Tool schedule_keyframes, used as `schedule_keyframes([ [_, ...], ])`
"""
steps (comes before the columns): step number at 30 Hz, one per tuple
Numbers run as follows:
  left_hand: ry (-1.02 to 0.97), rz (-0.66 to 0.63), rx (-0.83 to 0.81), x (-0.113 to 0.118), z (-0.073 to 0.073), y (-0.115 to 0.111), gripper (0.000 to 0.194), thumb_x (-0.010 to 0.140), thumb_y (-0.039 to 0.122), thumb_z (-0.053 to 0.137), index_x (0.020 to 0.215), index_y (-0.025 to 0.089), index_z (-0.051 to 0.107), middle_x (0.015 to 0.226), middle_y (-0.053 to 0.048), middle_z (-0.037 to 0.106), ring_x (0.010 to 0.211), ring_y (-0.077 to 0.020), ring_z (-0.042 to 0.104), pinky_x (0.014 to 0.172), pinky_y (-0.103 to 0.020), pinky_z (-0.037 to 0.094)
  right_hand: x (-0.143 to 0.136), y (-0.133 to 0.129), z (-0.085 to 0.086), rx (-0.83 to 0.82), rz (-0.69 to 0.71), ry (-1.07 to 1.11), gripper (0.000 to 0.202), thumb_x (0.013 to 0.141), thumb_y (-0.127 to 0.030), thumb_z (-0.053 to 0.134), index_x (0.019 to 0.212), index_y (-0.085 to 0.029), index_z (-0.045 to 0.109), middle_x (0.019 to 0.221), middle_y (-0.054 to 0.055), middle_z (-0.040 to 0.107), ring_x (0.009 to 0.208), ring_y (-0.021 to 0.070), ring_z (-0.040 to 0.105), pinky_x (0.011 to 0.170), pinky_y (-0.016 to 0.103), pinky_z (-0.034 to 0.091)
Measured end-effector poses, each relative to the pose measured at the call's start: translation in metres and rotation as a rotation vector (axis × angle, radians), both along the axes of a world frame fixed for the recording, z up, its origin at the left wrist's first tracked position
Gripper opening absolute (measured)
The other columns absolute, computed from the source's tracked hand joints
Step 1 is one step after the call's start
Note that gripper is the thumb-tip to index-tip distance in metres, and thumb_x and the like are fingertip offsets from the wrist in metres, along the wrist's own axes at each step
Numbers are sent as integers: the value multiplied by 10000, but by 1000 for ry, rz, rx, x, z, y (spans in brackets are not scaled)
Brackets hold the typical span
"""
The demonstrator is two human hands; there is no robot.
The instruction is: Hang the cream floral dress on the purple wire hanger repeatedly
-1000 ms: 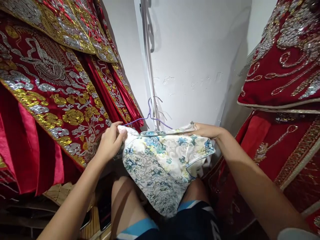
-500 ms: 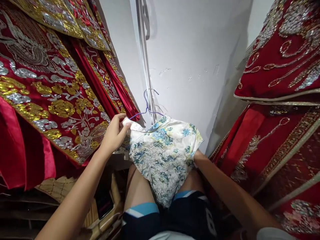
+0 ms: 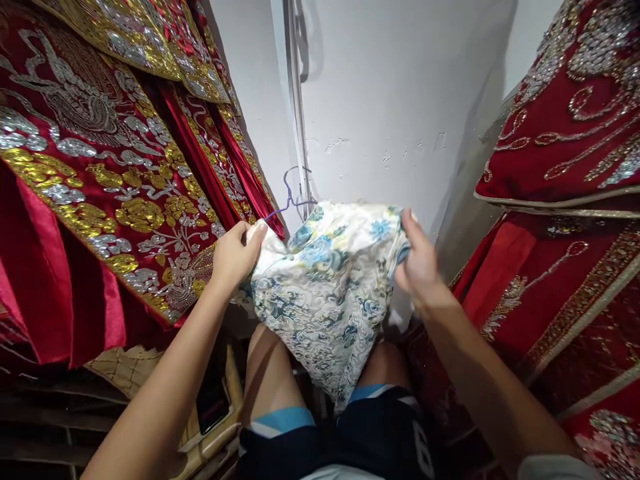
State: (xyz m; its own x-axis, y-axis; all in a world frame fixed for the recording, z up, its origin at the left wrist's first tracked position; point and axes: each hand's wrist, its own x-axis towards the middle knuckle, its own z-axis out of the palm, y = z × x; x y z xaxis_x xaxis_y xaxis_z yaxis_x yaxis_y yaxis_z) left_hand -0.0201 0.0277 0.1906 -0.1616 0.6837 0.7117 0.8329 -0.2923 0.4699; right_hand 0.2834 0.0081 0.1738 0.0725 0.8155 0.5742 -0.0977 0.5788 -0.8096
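A white short-sleeved top with a blue and green floral pattern hangs in front of my knees. Its shoulders rest over a thin purple hanger, whose hook and part of one arm show above the collar. My left hand pinches the white fabric at the left shoulder, thumb on top. On the opposite side, my right hand is closed around the edge of the sleeve, slightly blurred. The rest of the hanger is covered by the cloth.
Red garments with gold and silver sequins hang close on the left. More beaded red garments hang on the right. A white wall stands ahead. Low on the left, a dark phone-like object lies on a bamboo seat.
My right hand has come up from behind the sleeve and now grips its outer edge. The top's right shoulder has risen. My left hand keeps its pinch on the left shoulder.
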Motion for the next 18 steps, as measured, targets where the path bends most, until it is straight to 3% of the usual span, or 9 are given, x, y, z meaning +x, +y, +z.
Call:
schedule_keyframes([
  [3,-86,-49,-16,-1,-14,6,434,918,516,502,629,202,424,581,31,402,586,-134,378,572,-277,268,-14,-42,-29,-160,211,-80,620,844,-651,624,1317,-250,625,1103,76,745,1187,297,643,1022,435,526],
  [6,-185,-148,-8,7,-31,13,439,967,494,407,632,211,392,582,34,364,589,-135,360,577,-271,280,-10,-48,-49,-315,213,-94,572,808,-603,708,1256,-252,654,1101,74,751,1145,312,664,1012,440,541],
  [9,-172,-120,-2,17,-32,20,432,973,501,412,651,213,416,600,26,408,610,-149,403,598,-272,298,-4,-12,-35,-232,107,90,548,846,-635,637,1247,-262,652,1210,80,715,1253,323,608,1059,485,512],
  [11,-118,-9,2,19,-27,24,406,977,487,411,673,218,433,640,2,482,644,-174,460,624,-285,314,-6,12,-18,-127,98,152,568,876,-634,588,1299,-255,623,1299,76,669,1362,306,520,1116,513,460],
  [13,-75,109,-18,15,-24,25,370,985,463,398,705,225,442,708,-39,555,706,-214,522,664,-307,341,-12,19,-7,-89,138,112,584,901,-625,552,1337,-238,601,1317,80,655,1382,290,500,1137,535,428],
  [15,-72,183,-22,7,-28,24,341,1004,431,359,755,223,464,789,-84,596,792,-251,566,717,-336,379,-18,5,-5,-103,279,-41,588,899,-617,569,1354,-246,600,1284,78,676,1303,281,575,1107,523,459],
  [18,-115,110,3,-5,-41,15,320,1032,381,332,915,182,553,959,-127,625,933,-262,598,806,-378,444,-21,-41,-9,-83,678,-417,717,723,-597,779,1339,-258,639,1238,72,709,1170,273,662,1038,416,526],
])
